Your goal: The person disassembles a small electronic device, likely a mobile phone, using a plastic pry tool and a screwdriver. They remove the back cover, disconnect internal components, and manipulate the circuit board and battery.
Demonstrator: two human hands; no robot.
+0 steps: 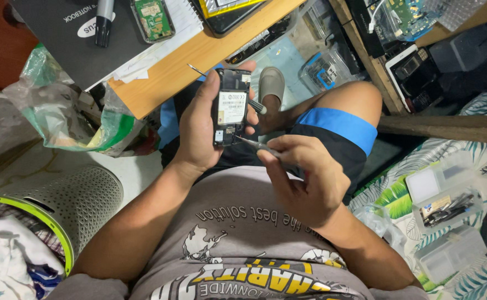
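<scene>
Two hands: phone (231, 106) in left (202, 125), screwdriver (263, 147) in right (304, 180).

I count one opened phone (231, 107), gripped in the left hand (199, 125), and one screwdriver (265, 148), pinched in the right hand (307, 180). Right of that hand I see three clear plastic boxes (440, 203). Above the left hand there is one circuit board (152, 19) and one marker pen (104, 22). Left of it, I count one plastic bag (60, 111) and one laundry basket (71, 203).
</scene>
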